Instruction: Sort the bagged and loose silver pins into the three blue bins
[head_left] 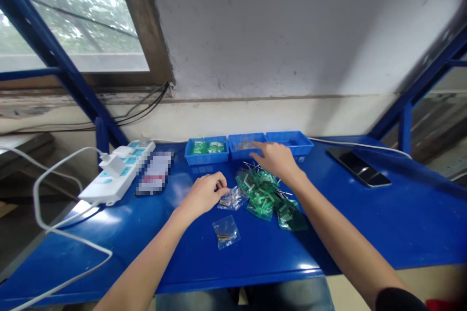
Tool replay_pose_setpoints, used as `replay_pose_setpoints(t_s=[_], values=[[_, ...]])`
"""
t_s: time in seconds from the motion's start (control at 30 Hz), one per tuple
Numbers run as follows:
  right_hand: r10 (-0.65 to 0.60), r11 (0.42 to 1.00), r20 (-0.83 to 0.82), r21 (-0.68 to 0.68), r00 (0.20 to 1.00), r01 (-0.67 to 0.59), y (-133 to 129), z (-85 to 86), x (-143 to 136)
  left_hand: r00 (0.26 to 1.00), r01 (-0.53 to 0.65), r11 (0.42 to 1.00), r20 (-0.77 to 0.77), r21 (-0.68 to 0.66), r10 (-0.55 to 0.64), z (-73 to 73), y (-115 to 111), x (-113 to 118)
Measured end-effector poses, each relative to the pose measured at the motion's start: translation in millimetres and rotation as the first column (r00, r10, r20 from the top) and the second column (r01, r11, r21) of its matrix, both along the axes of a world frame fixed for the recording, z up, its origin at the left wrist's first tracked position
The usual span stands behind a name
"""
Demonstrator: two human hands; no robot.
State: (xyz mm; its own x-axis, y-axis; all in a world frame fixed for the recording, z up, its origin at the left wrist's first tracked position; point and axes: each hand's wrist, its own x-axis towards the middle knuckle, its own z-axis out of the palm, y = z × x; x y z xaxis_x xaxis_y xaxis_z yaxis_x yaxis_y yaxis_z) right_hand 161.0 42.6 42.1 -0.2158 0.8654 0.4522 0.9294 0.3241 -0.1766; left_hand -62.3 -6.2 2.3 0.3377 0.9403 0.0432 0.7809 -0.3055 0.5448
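Observation:
My left hand (pixel 207 193) has its fingers curled together at the edge of several small clear plastic bags (pixel 233 199) with metal pins inside, pinching one of them. My right hand (pixel 276 159) reaches over the front of the middle blue bin (pixel 245 154), index finger stretched out and thumb apart, with nothing seen in it. Some clear bags (pixel 243 145) lie in that bin. Below my right hand is a heap of green plastic bags (pixel 260 194) with pale parts and thin rods. A single clear bag (pixel 226 232) with metal pins lies nearer the front edge.
The left blue bin (pixel 207 158) holds green bags; the right blue bin (pixel 292 148) stands beside the middle one. A white power strip (pixel 109 182) with cables and a phone (pixel 155 173) are at left. Another phone (pixel 359 167) lies at right. Blue frame posts (pixel 404 121) flank the table.

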Motion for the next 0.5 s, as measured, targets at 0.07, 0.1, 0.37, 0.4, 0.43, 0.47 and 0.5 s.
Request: replay_pose_setpoints(t_s=[0.07, 0.1, 0.37, 0.4, 0.43, 0.47, 0.5], values=[[0.113, 0.988, -0.068, -0.1, 0.991, -0.12, -6, -15.6, -12, 0.988, -0.038, 0.999, 0.154, 0.039, 0.031, 2.0, 2, -2], [0.201, 0.97, -0.146, -0.108, 0.969, -0.217, -11, -21.2, -18, 0.974, -0.048, 0.997, 0.222, 0.061, 0.033, 3.5, 3, -3], [0.444, 0.881, -0.42, 0.045, 0.792, -0.47, -32, -21.9, -33, 0.89, -0.111, 0.989, 0.452, 0.102, 0.054, 9.7, -1, 1], [0.395, 0.916, -0.449, 0.123, 0.801, -0.383, -30, -15.4, -25, 0.901, -0.132, 0.987, 0.425, 0.088, 0.083, 8.7, -1, 1], [0.335, 0.94, -0.494, 0.234, 0.802, -0.249, -27, -6.7, -15, 0.922, -0.144, 0.986, 0.374, 0.079, 0.105, 7.2, -2, 1], [0.285, 0.933, -0.544, 0.346, 0.789, -0.099, -25, 3.8, -2, 0.947, -0.14, 0.987, 0.302, 0.077, 0.111, 5.3, -2, 1], [0.247, 0.891, -0.6, 0.45, 0.761, 0.065, -23, 15.4, 11, 0.97, -0.123, 0.989, 0.22, 0.082, 0.103, 3.1, -3, 2]])
